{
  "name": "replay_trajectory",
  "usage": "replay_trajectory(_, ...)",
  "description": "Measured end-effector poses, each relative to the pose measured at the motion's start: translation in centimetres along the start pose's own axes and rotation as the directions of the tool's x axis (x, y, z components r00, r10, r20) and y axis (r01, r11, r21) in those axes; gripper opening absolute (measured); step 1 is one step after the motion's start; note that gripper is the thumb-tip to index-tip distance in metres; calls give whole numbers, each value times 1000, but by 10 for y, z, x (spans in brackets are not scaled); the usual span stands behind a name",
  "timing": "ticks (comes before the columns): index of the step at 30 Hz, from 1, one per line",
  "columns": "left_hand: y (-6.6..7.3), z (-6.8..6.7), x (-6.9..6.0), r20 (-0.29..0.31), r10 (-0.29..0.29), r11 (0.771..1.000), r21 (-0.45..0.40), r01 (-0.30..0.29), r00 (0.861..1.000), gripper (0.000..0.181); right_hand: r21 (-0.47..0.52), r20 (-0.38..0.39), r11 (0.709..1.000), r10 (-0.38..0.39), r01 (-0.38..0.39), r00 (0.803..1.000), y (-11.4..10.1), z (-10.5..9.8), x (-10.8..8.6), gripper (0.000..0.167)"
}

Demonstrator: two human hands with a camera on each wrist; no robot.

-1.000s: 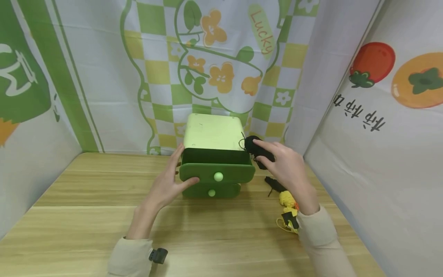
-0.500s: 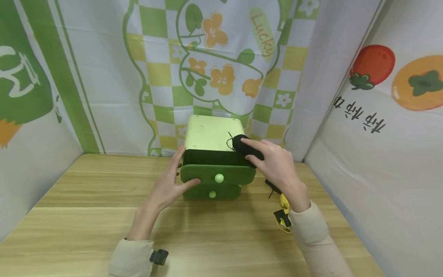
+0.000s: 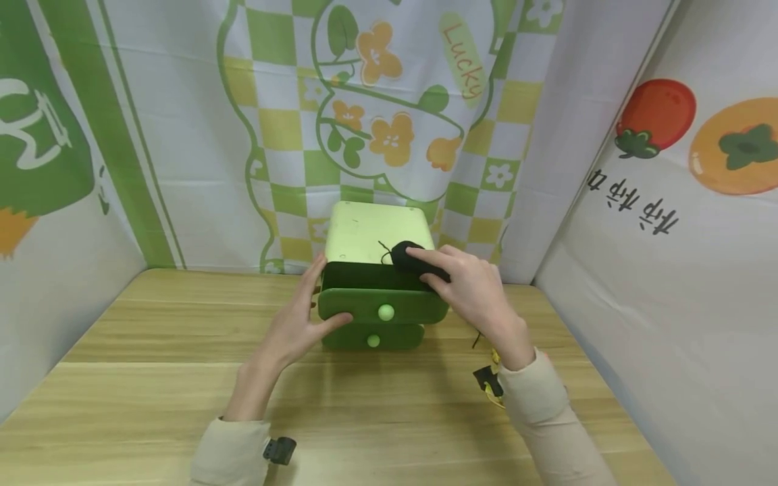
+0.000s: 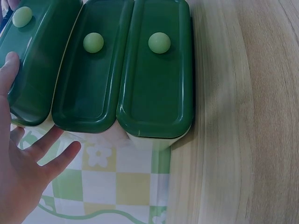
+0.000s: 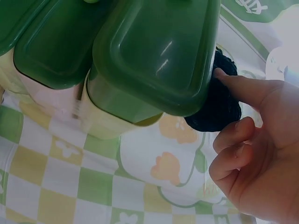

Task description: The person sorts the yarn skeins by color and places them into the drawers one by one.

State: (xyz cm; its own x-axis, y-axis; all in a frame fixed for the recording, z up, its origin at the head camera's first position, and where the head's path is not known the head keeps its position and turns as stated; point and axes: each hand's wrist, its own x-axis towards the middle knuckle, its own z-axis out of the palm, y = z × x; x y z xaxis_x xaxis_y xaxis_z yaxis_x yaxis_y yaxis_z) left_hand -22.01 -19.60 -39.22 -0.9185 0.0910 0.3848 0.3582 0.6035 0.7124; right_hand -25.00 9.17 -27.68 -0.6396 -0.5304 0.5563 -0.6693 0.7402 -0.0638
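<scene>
Right hand (image 3: 477, 290) pinches a black, rounded bundle of what looks like yarn (image 3: 402, 260), thumb against fingers. Bundle sits over the right part of the pulled-out, dark-green top drawer (image 3: 355, 307); contact with it unclear. Left hand (image 3: 294, 325) grips nothing: thumb on drawer front, fingers extended along the side of the light-green, box-shaped, plastic-looking cabinet (image 3: 373, 229). Bundle likely light, soft, squashable, not slippery, hard to damage; thin loose ends could snag. Best hold: loose pinch round the thick middle, ends clear of the drawer edge. Drawer probably stiff, smooth, light, a bit slippery; natural hold is its round, pale-green knob (image 3: 385, 312).
</scene>
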Motion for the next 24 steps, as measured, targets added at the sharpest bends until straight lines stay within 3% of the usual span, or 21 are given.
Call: replay_trajectory(24,-2,1,1,-4,7,1000,-26,-7,1000,103,43,88,995,-90,86,992,2,14,3,49)
